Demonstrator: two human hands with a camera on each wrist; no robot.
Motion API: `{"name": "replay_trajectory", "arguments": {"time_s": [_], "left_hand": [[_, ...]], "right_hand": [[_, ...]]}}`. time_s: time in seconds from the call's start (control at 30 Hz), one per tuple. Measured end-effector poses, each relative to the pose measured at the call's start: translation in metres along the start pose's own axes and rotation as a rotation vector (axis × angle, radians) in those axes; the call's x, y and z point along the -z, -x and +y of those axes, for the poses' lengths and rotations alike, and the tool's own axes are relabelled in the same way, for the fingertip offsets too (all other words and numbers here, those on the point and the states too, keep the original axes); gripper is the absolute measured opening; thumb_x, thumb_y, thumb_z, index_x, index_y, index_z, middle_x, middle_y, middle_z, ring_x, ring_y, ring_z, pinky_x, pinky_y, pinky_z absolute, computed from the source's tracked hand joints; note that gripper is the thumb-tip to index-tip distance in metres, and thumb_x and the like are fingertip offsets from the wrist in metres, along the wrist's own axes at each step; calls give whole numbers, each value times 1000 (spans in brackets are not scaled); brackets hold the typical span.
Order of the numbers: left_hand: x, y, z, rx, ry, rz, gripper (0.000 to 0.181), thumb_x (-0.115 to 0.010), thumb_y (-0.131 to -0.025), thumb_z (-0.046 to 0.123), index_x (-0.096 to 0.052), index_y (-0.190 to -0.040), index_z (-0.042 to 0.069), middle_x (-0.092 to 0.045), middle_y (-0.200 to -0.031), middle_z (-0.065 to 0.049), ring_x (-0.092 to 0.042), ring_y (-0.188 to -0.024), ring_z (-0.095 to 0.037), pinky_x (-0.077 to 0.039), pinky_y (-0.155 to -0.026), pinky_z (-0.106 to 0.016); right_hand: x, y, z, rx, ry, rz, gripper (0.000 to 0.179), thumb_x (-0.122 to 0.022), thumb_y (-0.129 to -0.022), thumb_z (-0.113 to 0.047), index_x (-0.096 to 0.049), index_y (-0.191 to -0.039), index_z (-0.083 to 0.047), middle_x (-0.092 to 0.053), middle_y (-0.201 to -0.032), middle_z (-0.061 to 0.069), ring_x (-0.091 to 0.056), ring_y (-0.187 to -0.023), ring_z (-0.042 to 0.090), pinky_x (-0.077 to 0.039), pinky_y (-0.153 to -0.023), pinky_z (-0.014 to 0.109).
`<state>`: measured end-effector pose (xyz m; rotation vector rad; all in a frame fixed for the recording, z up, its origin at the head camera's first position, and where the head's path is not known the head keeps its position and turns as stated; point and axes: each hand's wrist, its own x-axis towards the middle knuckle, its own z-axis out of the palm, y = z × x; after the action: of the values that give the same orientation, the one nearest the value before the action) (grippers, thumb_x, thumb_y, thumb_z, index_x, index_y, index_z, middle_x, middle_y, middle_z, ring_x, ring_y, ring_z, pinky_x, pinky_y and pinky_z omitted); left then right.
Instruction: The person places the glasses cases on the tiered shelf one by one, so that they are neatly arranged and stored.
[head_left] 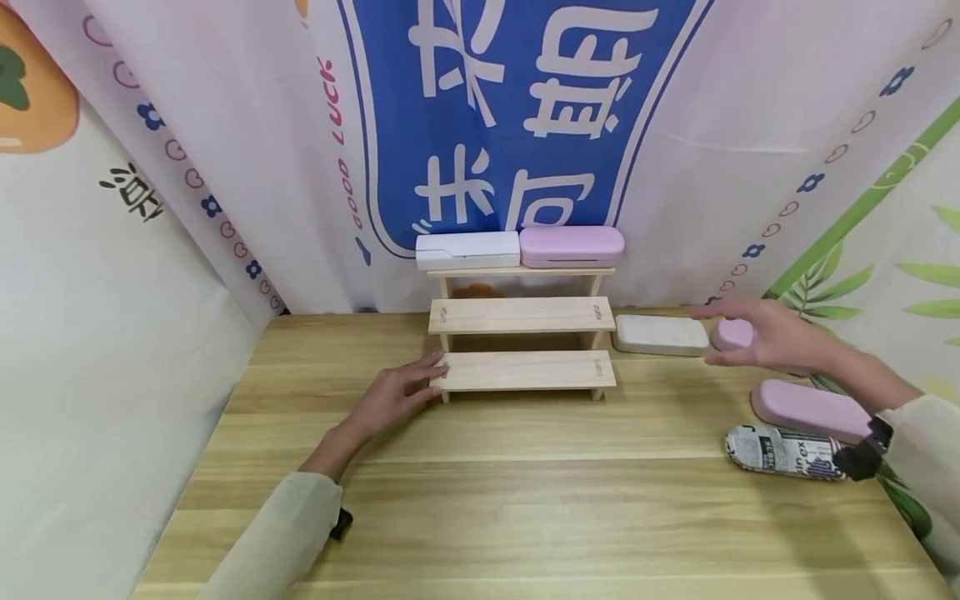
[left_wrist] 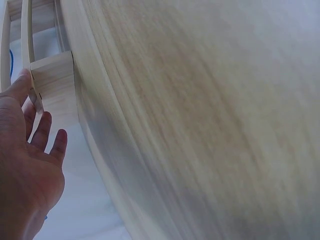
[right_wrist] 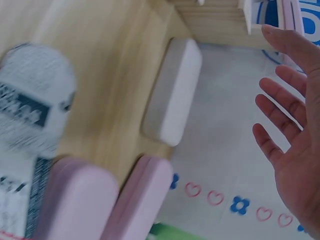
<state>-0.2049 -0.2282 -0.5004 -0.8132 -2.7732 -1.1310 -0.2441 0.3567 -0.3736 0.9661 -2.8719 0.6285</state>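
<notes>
A three-step wooden display rack (head_left: 521,369) stands at the back of the table. My left hand (head_left: 393,396) holds the left end of its lowest board, with the thumb on the edge in the left wrist view and the other fingers loosely bent. On the top step sit a white case (head_left: 467,250) and a pink case (head_left: 572,247), side by side. My right hand (head_left: 780,336) hovers empty over the table's right side, fingers spread apart in the right wrist view. Left of it a white case (head_left: 660,334) lies beside the rack; a pink case (head_left: 732,334) is partly hidden behind it.
Nearer on the right lie another pink case (head_left: 810,408) and a newspaper-print case (head_left: 780,452), both partly covered by the right wrist. A printed curtain (head_left: 690,167) hangs right behind the table (head_left: 480,508). The rack's middle board (head_left: 521,315) is bare.
</notes>
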Motion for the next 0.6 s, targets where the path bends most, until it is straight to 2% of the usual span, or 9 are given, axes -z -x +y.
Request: {"name": "replay_trajectory", "arguments": {"time_s": [0.07, 0.1, 0.23, 0.33, 0.47, 0.6], "left_hand": [[0, 0, 0, -1, -4, 2, 40, -76, -99, 16, -70, -138, 10, -51, -159, -11, -52, -145, -33, -47, -117, -50], [-1, 1, 0, -1, -6, 4, 40, -76, -99, 16, -70, -139, 10, -51, -159, -11, -52, -145, -33, -47, -117, -50], [-2, 2, -1, -2, -3, 8, 40, -76, -99, 15, -70, -138, 10, -51, -159, -11, -52, -144, -33, -47, -116, -50], [-3, 1, -1, -10, -3, 11, 40, -76, -99, 15, -70, -139, 9, -51, -159, -11, -53, -144, -34, -48, -116, -51], [-3, 0, -1, -23, -6, 15, 40, -76, -99, 14, -70, -138, 8, -52, -159, -12, -53, -143, -35, -48, -115, -52], [-3, 0, 0, -23, -8, 14, 40, -76, -99, 14, -70, -138, 8, -51, -158, -13, -53, -143, -35, -48, -115, -52]], "right_hand": [[-2, 9, 4, 22, 41, 2, 65, -97, -77, -30, -72, -134, -15, -73, -133, 6, -68, -120, 33, -56, -98, 45], [-2, 14, 5, 33, 64, 2, 65, -97, -76, -31, -72, -134, -15, -73, -133, 6, -68, -119, 32, -57, -95, 44], [-9, 31, 16, 75, 93, 19, 66, -100, -71, -31, -74, -130, -18, -74, -131, 6, -68, -118, 24, -51, -96, 16], [-16, 45, 24, 74, 64, 8, 69, -101, -68, -30, -74, -130, -17, -74, -132, 6, -67, -117, 14, -50, -96, 11], [-22, 62, 29, 79, 40, -18, 68, -101, -68, -26, -74, -130, -15, -75, -129, 4, -70, -108, 9, -60, -89, 25], [-26, 76, 30, 35, 4, -57, 67, -98, -72, -26, -72, -133, -13, -76, -128, -1, -69, -109, 8, -60, -87, 29]]}}
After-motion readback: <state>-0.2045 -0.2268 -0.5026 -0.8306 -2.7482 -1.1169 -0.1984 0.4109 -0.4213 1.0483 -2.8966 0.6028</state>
